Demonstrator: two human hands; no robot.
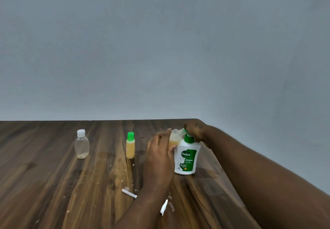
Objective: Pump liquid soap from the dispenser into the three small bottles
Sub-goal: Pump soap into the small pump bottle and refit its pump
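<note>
My left hand [159, 150] grips the part-filled bottle [174, 138] beside the dispenser [186, 157] on the desk [53, 184], mouth at the pump [188, 138]. My right hand [194, 130] curls its fingers over the pump. I'd press slow, full strokes and hold the mouth steady underneath, so nothing dribbles.

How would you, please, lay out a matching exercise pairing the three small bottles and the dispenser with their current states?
1. white-capped bottle
2. green-capped bottle
3. partly filled bottle
4. dispenser

A. gripped by the left hand
B. capped, full, amber
C. pump head under the right hand
D. capped, nearly empty, far left

Pairs: 1-D, 2-B, 3-A, 4-C
</note>
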